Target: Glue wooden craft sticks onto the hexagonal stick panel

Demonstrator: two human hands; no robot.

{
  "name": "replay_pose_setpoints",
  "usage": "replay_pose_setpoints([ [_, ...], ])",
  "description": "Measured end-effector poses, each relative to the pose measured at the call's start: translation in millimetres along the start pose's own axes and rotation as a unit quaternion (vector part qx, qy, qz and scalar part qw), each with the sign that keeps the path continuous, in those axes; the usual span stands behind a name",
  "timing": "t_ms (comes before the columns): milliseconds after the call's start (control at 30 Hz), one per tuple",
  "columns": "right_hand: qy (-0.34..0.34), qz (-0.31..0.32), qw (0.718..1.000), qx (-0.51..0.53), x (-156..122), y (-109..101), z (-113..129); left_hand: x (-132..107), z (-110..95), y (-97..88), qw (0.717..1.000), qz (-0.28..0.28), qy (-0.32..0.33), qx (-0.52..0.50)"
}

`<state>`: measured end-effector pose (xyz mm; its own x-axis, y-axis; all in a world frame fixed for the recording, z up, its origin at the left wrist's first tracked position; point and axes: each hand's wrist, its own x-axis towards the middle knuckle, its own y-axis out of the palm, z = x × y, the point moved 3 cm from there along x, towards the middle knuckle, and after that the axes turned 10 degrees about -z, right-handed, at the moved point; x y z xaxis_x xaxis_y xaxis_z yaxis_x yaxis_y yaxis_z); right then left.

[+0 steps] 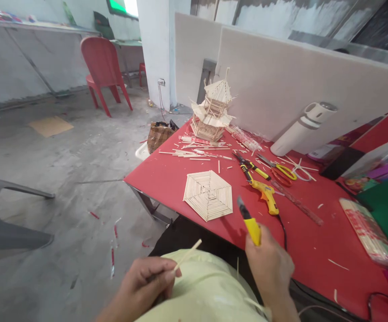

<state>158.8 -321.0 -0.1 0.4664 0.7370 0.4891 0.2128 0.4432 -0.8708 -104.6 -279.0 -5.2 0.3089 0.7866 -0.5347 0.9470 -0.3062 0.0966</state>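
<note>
My left hand [148, 282] pinches a thin pale wooden stick [191, 251] between thumb and fingers, over my lap. Its tip points up and to the right. In my right hand [270, 268] is a yellow utility knife [253, 230], closed in the fist with the blade out and pointing up and away. Just beyond, on the red table, lies a flat hexagonal panel [208, 196] made of sticks set in rings. A yellow hot glue gun [266, 196] rests right of the panel, near the knife. Further back stands a small tiered pagoda model [214, 107] built of sticks.
Loose sticks [187, 153] and scraps lie across the red table [301, 250]. Cutters [244, 167] and yellow-and-red pliers [283, 172] sit behind the glue gun. A white flask [303, 127] leans at the back; packaged sticks [370, 232] lie right. Cables run along the near edge.
</note>
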Motion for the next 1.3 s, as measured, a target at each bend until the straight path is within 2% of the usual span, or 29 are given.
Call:
replay_pose_setpoints([
  [67, 0.020, -0.003, 1.000, 0.010, 0.4, -1.9, -4.7, 1.8, 1.8, -1.8, 1.000, -0.018, -0.013, -0.008],
  [133, -0.033, 0.007, 0.995, 0.090, -4.8, -3.0, 4.9, 5.3, 1.1, -1.0, 0.999, -0.034, -0.017, -0.021],
  [233, -0.154, 0.069, 0.963, 0.212, -14.5, -3.4, 30.0, 9.2, -1.3, 2.9, 0.998, -0.046, -0.014, -0.032],
  [333, -0.196, 0.116, 0.943, 0.244, -17.4, -3.3, 43.4, 9.1, -2.1, 6.4, 0.998, -0.049, -0.016, -0.034],
  [467, -0.173, 0.118, 0.954, 0.213, -17.7, -2.3, 40.4, 7.2, -2.8, 7.3, 0.999, -0.042, -0.004, -0.021],
  [667, -0.154, 0.070, 0.968, 0.183, -23.0, -2.6, 29.3, 7.7, -3.8, 6.4, 1.000, -0.023, -0.019, 0.000],
  [900, -0.144, 0.072, 0.970, 0.182, -33.3, 4.1, 22.2, 7.1, -5.0, 3.2, 1.000, 0.015, -0.021, 0.002],
  [1100, -0.141, 0.070, 0.974, 0.161, -33.9, 4.8, 17.7, 4.3, -5.0, -3.2, 1.000, 0.017, -0.002, 0.015],
  [1167, -0.111, 0.046, 0.985, 0.122, -25.4, 0.1, 5.3, 3.1, 0.1, -9.2, 0.999, 0.015, 0.004, 0.028],
  [1267, 0.000, -0.031, 0.999, 0.035, -12.7, -11.2, -16.1, 5.3, 9.3, -17.9, 0.999, 0.012, -0.019, 0.043],
  [1300, 0.013, -0.048, 0.998, 0.033, -11.1, -14.2, -17.1, 7.9, 10.2, -18.7, 0.999, 0.010, -0.026, 0.046],
])
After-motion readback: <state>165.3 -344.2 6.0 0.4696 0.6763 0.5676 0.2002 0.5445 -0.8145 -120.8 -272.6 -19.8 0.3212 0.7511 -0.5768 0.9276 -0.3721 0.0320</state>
